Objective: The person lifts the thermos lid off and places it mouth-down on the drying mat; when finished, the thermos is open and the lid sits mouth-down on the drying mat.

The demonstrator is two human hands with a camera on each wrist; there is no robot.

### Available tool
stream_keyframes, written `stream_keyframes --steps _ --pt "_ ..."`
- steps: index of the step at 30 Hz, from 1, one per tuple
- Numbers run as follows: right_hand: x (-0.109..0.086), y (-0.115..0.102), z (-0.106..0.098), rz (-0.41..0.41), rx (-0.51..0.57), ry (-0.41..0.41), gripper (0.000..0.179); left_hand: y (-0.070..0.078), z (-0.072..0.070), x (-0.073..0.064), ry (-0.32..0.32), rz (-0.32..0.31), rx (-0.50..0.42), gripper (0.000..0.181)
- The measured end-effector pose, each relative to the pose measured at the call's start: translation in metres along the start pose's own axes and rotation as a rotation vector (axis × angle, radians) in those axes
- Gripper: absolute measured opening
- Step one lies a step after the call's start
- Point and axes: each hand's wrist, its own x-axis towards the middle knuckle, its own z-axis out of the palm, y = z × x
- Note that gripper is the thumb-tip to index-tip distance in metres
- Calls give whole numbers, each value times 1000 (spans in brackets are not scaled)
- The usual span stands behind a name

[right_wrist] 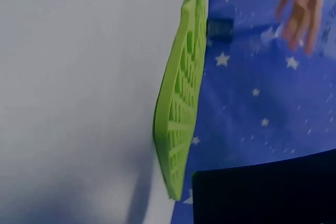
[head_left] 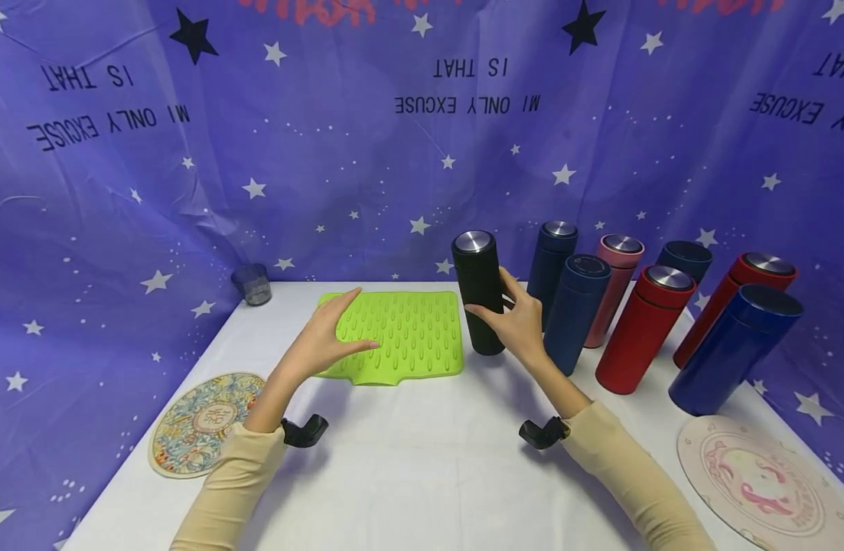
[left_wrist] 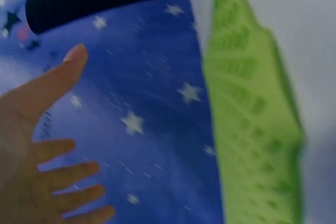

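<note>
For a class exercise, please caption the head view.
Right grip holding a black metal-capped flask beside a lime-green textured mat, left grip open.

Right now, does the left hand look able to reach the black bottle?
Probably yes: the left hand holds nothing, and only the low green mat lies between it and the black bottle. The right hand grips the bottle, but the bottle's upper part looks free.

This is a curtained-off nook, with star-printed purple fabric (head_left: 366, 176) hanging around a white-topped table (head_left: 428, 482).
</note>
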Motion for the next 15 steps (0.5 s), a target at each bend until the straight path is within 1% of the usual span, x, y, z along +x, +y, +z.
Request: stream_keyframes --steps 4,8,12,15 --pt "-12 -15 -4 -80 -62 -59 81 26 -3 8 26 121 -20 98" --pt "-23 -27 -9 -185 -177 -93 83 48 -3 12 33 199 -41 99" --pt "-35 -37 -15 -292 -255 -113 83 63 -1 16 33 290 -81 103" --pt "-42 -42 -19 -343 -297 -137 85 72 1 17 32 389 -125 106"
